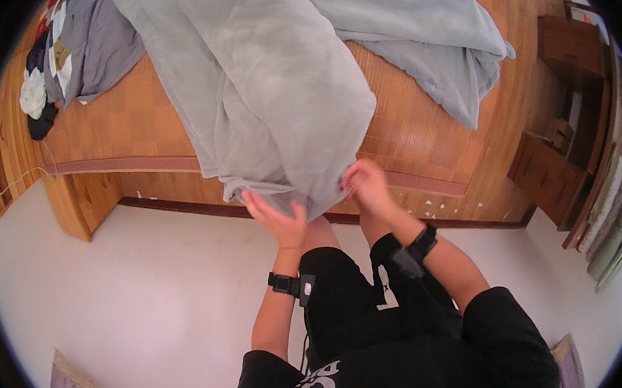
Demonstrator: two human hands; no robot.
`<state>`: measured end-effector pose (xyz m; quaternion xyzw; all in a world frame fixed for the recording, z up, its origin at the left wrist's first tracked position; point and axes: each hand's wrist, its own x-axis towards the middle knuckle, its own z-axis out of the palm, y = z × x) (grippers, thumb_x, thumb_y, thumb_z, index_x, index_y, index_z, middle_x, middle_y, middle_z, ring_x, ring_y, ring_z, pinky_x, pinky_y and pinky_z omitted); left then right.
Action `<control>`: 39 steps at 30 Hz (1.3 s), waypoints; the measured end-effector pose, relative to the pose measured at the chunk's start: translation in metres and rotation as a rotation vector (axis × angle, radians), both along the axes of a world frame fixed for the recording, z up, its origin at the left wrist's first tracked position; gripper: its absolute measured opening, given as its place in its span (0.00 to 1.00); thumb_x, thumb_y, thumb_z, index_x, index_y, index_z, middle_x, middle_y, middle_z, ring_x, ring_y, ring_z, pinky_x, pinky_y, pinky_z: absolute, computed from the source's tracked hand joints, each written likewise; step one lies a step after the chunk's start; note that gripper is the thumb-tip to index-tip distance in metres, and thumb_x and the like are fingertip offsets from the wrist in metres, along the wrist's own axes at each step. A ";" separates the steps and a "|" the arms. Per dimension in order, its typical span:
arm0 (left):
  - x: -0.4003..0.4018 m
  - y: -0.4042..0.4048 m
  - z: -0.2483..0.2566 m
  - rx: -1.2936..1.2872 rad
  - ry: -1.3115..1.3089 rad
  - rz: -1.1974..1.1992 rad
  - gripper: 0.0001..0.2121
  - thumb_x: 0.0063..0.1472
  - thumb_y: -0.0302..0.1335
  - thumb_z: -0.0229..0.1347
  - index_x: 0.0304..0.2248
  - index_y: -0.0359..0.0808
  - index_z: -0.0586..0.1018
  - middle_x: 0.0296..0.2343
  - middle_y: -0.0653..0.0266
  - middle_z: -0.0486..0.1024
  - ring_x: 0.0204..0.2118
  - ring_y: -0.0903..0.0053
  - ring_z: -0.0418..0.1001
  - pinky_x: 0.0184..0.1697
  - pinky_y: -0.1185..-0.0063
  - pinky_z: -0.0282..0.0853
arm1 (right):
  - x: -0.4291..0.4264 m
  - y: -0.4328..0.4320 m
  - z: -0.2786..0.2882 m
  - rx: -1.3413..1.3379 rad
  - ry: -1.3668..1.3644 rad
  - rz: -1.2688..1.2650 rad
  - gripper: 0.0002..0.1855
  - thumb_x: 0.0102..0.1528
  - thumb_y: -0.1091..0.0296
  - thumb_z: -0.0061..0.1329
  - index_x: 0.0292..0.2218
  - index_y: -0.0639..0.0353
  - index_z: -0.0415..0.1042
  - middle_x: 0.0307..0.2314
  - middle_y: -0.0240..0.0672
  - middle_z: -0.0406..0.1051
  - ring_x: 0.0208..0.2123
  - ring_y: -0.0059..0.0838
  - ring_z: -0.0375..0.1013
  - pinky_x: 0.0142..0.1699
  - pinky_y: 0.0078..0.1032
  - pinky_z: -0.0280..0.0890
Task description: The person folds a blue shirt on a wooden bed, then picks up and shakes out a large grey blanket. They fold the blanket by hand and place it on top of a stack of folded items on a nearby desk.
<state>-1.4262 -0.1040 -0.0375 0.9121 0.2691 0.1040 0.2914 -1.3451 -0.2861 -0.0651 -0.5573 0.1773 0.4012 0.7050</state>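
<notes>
A large grey plush blanket (281,82) lies in loose folds across a bed topped with a woven bamboo mat (106,132), and its near end hangs over the bed's front edge. At that hanging end, my left hand (277,218) touches the turned-up hem with fingers and thumb spread; whether cloth is pinched in it is hard to make out. My right hand (367,184), slightly blurred, has its fingers bent around the right edge of the same end. Another spread of grey blanket (431,50) reaches to the right side of the mat.
Clothes and a grey cloth (101,52) are heaped at the bed's far left. A wooden cabinet (81,202) adjoins the bed at left. Dark wooden drawers (550,177) and stacked folded textiles (610,221) stand at right. White flakes (441,205) dot the bed's wooden edge.
</notes>
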 end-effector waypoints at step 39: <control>0.036 0.111 0.020 -0.028 0.425 -0.592 0.15 0.36 0.22 0.53 0.29 0.37 0.68 0.26 0.62 0.66 0.33 0.67 0.64 0.36 0.73 0.54 | 0.147 0.161 -0.036 0.097 -0.197 0.082 0.18 0.50 0.73 0.42 0.44 0.64 0.62 0.36 0.32 0.67 0.37 0.24 0.66 0.43 0.22 0.60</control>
